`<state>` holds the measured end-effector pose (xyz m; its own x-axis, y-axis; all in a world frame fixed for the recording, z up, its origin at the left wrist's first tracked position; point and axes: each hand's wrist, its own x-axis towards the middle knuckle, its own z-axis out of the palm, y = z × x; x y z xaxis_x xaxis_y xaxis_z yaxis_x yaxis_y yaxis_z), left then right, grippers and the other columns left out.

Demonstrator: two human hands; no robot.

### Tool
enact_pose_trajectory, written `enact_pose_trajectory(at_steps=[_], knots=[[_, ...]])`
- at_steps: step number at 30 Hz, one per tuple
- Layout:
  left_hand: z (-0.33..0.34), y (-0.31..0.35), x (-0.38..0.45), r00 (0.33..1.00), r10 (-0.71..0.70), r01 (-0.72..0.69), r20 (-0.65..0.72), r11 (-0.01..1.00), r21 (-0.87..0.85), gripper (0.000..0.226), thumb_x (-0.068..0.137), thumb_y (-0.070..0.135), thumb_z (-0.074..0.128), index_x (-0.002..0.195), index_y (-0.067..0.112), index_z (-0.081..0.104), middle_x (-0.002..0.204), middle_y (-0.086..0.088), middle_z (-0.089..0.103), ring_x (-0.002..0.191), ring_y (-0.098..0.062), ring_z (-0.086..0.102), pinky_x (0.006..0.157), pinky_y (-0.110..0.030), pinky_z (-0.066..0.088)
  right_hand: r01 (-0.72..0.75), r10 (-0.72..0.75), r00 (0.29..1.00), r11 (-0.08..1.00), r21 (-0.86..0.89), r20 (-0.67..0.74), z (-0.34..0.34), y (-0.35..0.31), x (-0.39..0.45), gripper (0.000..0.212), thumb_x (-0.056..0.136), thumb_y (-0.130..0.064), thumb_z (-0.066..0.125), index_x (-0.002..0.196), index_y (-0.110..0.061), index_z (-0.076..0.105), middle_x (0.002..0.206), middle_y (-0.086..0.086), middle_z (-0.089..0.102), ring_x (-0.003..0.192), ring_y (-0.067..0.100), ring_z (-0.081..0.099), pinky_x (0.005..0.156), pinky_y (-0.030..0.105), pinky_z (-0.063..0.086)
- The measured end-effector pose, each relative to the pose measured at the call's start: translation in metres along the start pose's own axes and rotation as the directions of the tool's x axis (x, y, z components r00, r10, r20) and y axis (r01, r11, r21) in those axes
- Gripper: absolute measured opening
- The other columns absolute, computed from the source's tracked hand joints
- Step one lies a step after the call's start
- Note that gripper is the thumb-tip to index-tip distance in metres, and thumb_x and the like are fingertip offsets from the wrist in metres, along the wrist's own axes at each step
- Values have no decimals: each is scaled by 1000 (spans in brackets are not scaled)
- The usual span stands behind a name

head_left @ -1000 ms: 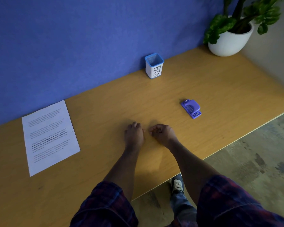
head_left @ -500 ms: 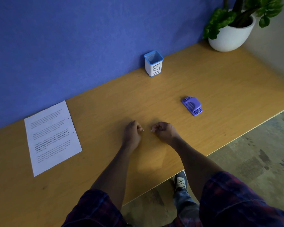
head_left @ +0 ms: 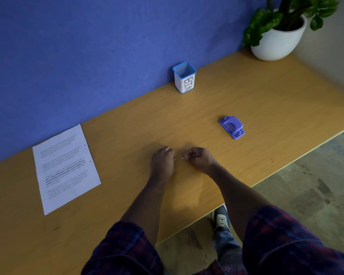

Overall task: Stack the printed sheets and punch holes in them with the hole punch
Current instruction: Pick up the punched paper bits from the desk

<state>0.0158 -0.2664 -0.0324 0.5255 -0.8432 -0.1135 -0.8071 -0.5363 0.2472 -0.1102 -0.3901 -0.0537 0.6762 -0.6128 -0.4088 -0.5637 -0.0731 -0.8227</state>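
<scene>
Right, nearest us two plaid sleeves (head_left: 125,249) are reaching forward over the near edge of the wooden desk (head_left: 256,100), and a shoe (head_left: 221,219) is showing on the floor beneath that edge. Both hands are resting knuckles-up on the desk, side by side and just apart. The left hand (head_left: 162,162) is sitting with its fingers curled under; whether they are holding anything, I cannot tell. The right hand (head_left: 199,158) is curling its fingers in too, and a tiny white speck (head_left: 182,158) is showing at its fingertips, in the gap between the hands; too small to say whether it is being pinched or just lying there. Out at nine o'clock from the hands, well apart, the printed sheets (head_left: 65,167) are lying flat as a stack, two punched holes showing along the right edge. At two o'clock from the hands, the purple hole punch (head_left: 231,127) is sitting alone on the wood, untouched. Further back at twelve o'clock, a white cup with a blue rim, lettered BIN (head_left: 184,77), is standing against the blue wall (head_left: 87,46). Far off at one o'clock, a potted plant (head_left: 279,36) is occupying the corner.
</scene>
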Motion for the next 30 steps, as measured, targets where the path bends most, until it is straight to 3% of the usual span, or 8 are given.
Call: enact_pose_trajectory(at_steps=[3, 7, 10, 13, 17, 21, 25, 30], knots=[[3, 1, 1, 999, -5, 2, 37, 997, 78, 17, 98, 20, 54, 110, 15, 65, 117, -5, 63, 112, -27, 59, 90, -42, 47, 8, -8, 1000, 1000, 3, 19, -2, -1, -2, 5, 90, -12, 71, 90, -12, 76, 77, -9, 68, 67, 4, 55, 66, 22, 45], [8, 2, -2, 999, -17, 11, 41, 987, 159, 25, 100, 24, 50, 120, 13, 61, 125, -8, 60, 117, -29, 56, 94, -42, 45, -5, 4, 1000, 1000, 25, 22, -2, 0, -3, 4, 90, -13, 73, 91, -12, 76, 85, 0, 73, 74, 6, 58, 71, 25, 47], [12, 5, -7, 999, -12, 5, 37, 980, 200, 31, 98, 24, 47, 125, 10, 55, 128, -11, 55, 116, -30, 54, 93, -41, 46, -11, 10, 1000, 1000, 24, 22, -3, -1, -3, 7, 91, -15, 73, 94, -10, 76, 79, -9, 68, 68, 1, 55, 67, 20, 45], [13, 10, -10, 998, -15, 2, 65, 980, 197, 35, 93, 19, 51, 127, 11, 51, 129, -12, 51, 117, -30, 51, 95, -40, 47, 0, -1, 1000, 1000, 27, 26, -2, 1, -1, 9, 91, -17, 74, 96, -9, 76, 83, -4, 70, 72, 4, 56, 65, 17, 44], [11, 1, -13, 995, 21, -27, 95, 998, 61, 40, 83, 9, 60, 122, 8, 50, 125, -15, 52, 114, -32, 52, 94, -39, 47, -17, 15, 999, 999, 50, 28, -3, 0, 1, 9, 91, -15, 74, 96, -8, 76, 89, 5, 76, 76, 7, 60, 70, 20, 47], [2, -7, -16, 998, -49, 55, 34, 980, -189, 34, 75, -4, 59, 108, 3, 54, 109, -16, 60, 102, -32, 58, 83, -37, 47, -39, 37, 999, 996, 74, 36, -4, -1, 1, 9, 93, -10, 70, 98, -5, 75, 79, -11, 68, 65, -5, 56, 58, 6, 42], [-4, -7, -10, 985, -169, 171, 31, 939, -298, 23, 75, -3, 63, 95, 10, 62, 96, -10, 69, 92, -30, 65, 79, -35, 49, -57, 56, 998, 991, 122, 19, -2, -1, 2, 4, 92, -8, 71, 93, -7, 74, 75, -13, 68, 54, -13, 55, 57, 9, 41], [-4, 7, -4, 992, -125, 120, 10, 924, -364, 16, 81, 3, 63, 88, 13, 72, 87, -3, 74, 82, -23, 70, 72, -34, 57, -37, 33, 999, 988, 148, 32, -5, 0, 0, 7, 90, -10, 72, 87, -15, 74, 74, -11, 67, 67, 3, 55, 66, 23, 44]])
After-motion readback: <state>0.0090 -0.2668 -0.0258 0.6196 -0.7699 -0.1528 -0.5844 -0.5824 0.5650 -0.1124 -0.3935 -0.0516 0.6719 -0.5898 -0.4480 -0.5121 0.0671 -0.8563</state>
